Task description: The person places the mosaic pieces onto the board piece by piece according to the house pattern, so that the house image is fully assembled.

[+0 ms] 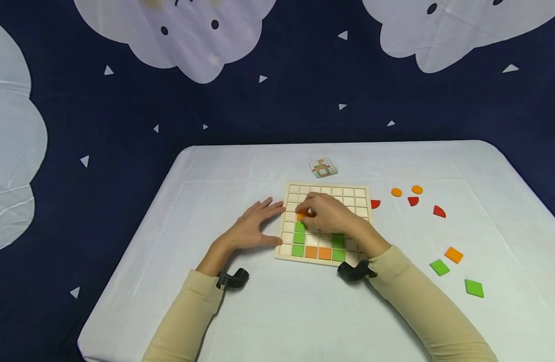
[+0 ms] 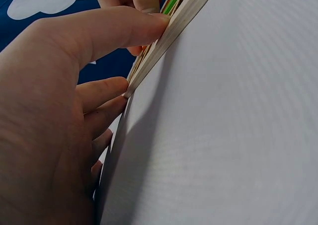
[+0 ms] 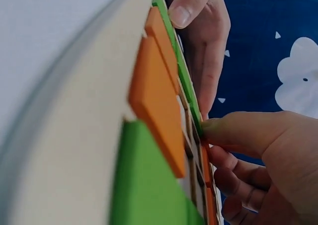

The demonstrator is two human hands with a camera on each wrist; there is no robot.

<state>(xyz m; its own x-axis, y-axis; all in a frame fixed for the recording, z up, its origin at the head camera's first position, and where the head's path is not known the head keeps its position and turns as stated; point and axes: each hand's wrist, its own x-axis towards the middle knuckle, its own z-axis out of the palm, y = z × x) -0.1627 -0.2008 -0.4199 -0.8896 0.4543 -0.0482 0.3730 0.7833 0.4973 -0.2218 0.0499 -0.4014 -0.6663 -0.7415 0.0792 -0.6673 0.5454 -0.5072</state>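
A wooden grid board [image 1: 361, 193] lies on the table under my right hand. With thumb and fingers the right hand [image 1: 327, 211] holds an orange square tile [image 1: 300, 216] at the board's left part, just above a column of green square tiles [image 1: 299, 238]. Two orange square tiles [image 1: 318, 253] sit in the bottom row, with more green tiles [image 1: 338, 246] on their right. My left hand [image 1: 252, 226] is spread at the board's left side, its thumb and fingertips touching the wooden edge [image 2: 171, 38]. The right palm hides some cells.
Behind the board lies a small pattern card [image 1: 323, 168]. To the right are orange discs [image 1: 396, 192], red quarter-round pieces [image 1: 439, 211], a loose orange square [image 1: 454, 255] and loose green pieces [image 1: 474, 288]. A white cloth covers the table [image 1: 259, 322]; a dark blue curtain [image 1: 295, 115] hangs behind.
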